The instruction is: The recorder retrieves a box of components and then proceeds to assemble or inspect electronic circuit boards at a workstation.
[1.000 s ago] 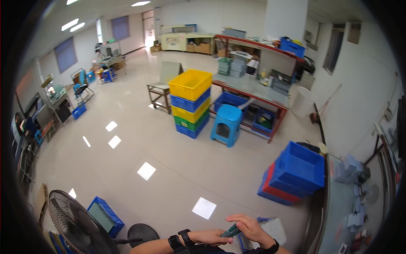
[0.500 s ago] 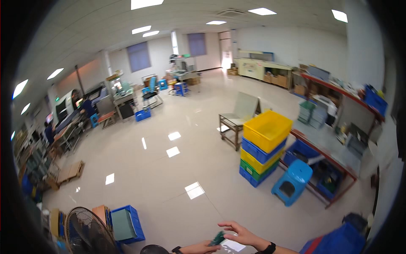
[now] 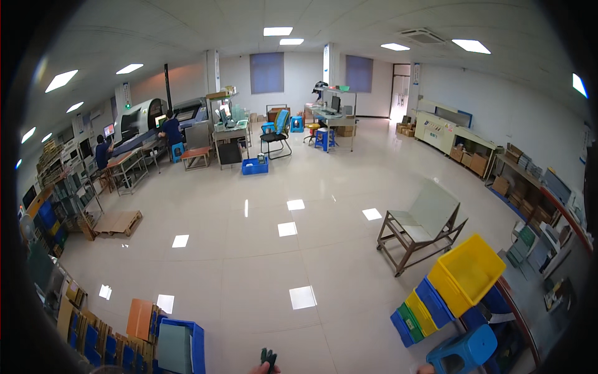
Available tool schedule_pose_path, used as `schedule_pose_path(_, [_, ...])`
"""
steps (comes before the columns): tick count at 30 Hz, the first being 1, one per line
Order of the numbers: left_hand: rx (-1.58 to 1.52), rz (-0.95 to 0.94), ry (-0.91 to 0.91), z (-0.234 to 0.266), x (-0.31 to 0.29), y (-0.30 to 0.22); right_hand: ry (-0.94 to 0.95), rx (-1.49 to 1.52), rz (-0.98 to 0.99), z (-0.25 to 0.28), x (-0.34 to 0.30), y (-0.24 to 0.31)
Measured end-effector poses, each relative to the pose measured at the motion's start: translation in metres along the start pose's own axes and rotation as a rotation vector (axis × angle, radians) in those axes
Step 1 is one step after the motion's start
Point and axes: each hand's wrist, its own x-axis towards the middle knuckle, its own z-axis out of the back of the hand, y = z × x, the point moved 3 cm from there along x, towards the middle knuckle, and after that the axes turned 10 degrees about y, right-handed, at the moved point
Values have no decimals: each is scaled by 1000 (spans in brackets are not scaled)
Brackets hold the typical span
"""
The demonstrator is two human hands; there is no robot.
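Dark green, the small piece (image 3: 268, 356) stood pinched between fingers of the left hand (image 3: 259, 369), low in view, perhaps for steadiness, while the fingers of the right hand (image 3: 426, 369) I could not tell

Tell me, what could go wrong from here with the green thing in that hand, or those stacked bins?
The dark green item in the left hand could slip and drop onto the shiny floor. The blue stool stands close to the stack of bins, so bumping it might jostle them.
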Motion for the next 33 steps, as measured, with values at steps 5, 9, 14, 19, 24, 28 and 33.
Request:
schedule_pose_path(5, [73, -89, 272, 27, 145, -127, -298, 105, -37, 138, 104, -19])
schedule_pose_path(9, [174, -105, 293, 46, 263, -225, -559, 221, -108, 261, 194, -72])
schedule_pose_path(14, [94, -131, 176, 97, 385, -332, -848, 377, -242, 375, 282, -145])
schedule_pose_path(19, [2, -144, -111, 181, 451, -425, -635, 727, -121, 706, 395, -139])
schedule_pose_path(24, [-149, -177, -221, 285, 569, -494, -820, 947, 266, 1029, 463, -89])
schedule_pose_path(28, [-114, -207, -229, 359, 683, -607, -709, 1167, 137, 1091, 540, -119])
schedule_pose_path(33, [-143, -189, -8, 422, 851, -748, -448, 1309, -137, 1033, 586, -212])
